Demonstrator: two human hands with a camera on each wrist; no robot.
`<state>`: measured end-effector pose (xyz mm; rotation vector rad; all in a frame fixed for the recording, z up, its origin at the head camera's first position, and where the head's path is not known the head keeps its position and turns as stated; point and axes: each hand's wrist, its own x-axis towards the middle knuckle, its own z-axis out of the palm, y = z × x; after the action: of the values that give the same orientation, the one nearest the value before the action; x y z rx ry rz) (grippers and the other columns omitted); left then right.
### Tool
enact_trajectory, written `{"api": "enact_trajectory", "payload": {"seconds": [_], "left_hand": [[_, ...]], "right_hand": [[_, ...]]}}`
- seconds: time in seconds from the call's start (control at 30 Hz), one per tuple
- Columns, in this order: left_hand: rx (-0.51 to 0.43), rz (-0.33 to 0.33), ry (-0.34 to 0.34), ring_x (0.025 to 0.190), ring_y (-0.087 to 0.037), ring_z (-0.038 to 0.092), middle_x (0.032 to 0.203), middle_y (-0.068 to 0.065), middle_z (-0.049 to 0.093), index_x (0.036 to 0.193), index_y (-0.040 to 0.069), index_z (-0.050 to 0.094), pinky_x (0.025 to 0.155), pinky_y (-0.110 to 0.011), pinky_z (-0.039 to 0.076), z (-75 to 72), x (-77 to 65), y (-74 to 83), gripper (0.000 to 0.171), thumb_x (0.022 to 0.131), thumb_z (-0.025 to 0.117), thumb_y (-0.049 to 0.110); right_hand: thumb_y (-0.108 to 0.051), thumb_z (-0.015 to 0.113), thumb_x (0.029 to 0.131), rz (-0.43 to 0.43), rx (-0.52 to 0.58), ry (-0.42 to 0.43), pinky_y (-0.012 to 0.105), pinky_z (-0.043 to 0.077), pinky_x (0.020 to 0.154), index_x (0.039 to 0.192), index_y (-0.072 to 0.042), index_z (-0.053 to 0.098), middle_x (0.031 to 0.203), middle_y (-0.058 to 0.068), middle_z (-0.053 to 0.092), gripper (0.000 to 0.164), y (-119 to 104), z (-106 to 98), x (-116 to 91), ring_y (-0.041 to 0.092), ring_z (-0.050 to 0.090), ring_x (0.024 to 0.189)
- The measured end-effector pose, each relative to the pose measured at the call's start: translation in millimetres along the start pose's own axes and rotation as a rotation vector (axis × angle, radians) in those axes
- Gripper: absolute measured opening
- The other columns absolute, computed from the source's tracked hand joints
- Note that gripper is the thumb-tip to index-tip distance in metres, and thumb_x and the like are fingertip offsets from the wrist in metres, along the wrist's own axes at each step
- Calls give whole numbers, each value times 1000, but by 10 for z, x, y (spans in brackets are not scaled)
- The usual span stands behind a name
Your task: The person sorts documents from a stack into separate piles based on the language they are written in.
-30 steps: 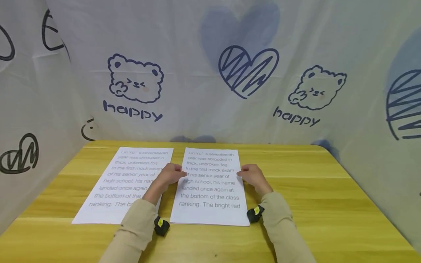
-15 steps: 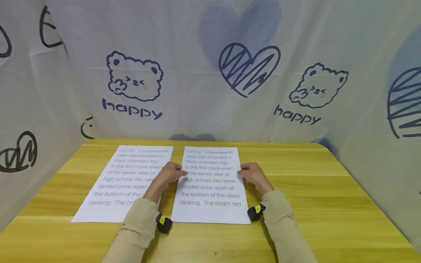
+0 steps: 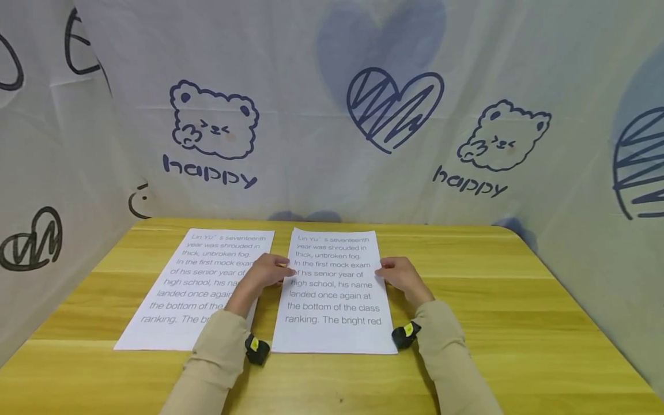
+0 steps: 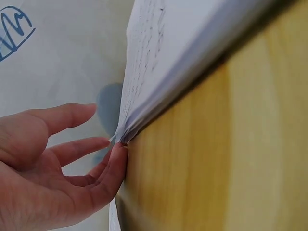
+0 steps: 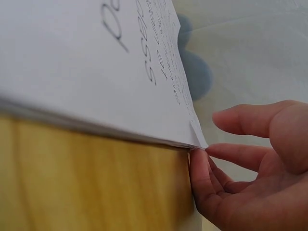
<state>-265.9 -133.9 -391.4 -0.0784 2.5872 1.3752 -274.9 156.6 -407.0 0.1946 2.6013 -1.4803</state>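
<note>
Two opposite edges of the paper stack [image 3: 333, 294] met the relaxed, ungripping fingers of the left hand [image 3: 267, 271] and right hand [image 3: 402, 274], placed, we judged, to steady it.

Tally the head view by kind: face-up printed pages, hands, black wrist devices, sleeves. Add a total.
Face-up pages: 2 (left page, right page)
Hands: 2 (left hand, right hand)
Black wrist devices: 2 (left device, right device)
Sleeves: 2 (left sleeve, right sleeve)
Total: 8

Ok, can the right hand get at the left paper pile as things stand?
Probably not directly: the right hand touches the right paper pile, and that pile plus the left arm lie between it and the left paper pile.
</note>
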Motion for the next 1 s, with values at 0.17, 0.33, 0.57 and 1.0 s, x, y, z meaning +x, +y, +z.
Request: {"api": "enact_trajectory", "payload": {"seconds": [0.17,0.33,0.57,1.0], "left_hand": [[5,-21,-19,81,-22,55,116,-21,59,135,-8,50,75,-32,46,16,-39,-26,54,88,68,12],[38,25,-25,104,-31,54,126,-27,53,137,-8,47,92,-43,44,25,-60,49,58,87,68,14],[52,54,19,108,-34,51,128,-28,51,135,-4,53,93,-45,43,11,-38,96,46,90,62,6],[-62,79,6,87,-26,63,113,-23,59,137,-6,48,80,-35,53,18,-30,118,48,91,59,0]], "right_hand": [[-9,61,92,17,4,-24,42,46,92,134,7,51,126,21,57,46,25,27,-18,29,56,102],[-8,60,92,-7,45,-9,40,45,89,135,7,50,127,22,56,47,14,3,-4,30,56,101],[-7,61,91,-44,19,-1,35,45,81,136,5,51,124,21,57,48,13,-53,4,27,53,97],[-5,60,94,-58,52,-96,33,54,75,144,-1,43,108,20,61,53,7,-141,-17,24,63,82]]}}
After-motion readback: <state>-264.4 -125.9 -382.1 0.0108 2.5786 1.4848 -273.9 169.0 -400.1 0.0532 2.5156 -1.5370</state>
